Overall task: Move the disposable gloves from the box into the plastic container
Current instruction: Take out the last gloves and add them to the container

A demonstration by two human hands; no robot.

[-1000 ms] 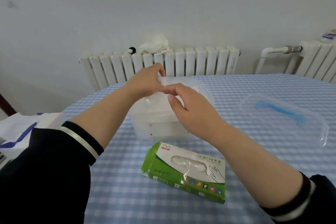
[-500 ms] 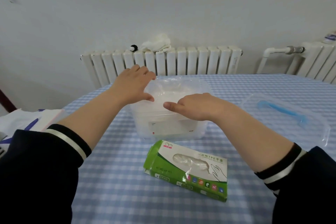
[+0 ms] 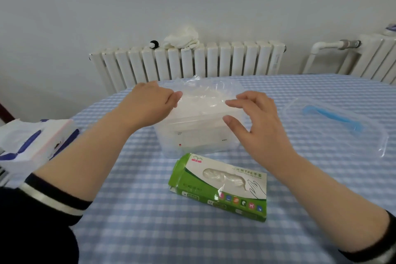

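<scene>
While both our left hand and right hand hover released over the container, its gloves look filmy, light, clingy; we judge pinching bunched edges best.

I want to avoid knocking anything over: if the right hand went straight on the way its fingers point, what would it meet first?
Probably the gloves heaped in the plastic container; the right hand points left over its rim, towards the left hand. Depth is unclear.

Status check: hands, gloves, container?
Left hand and right hand open over container. Gloves piled inside; box in front. Lid off, right side.
</scene>
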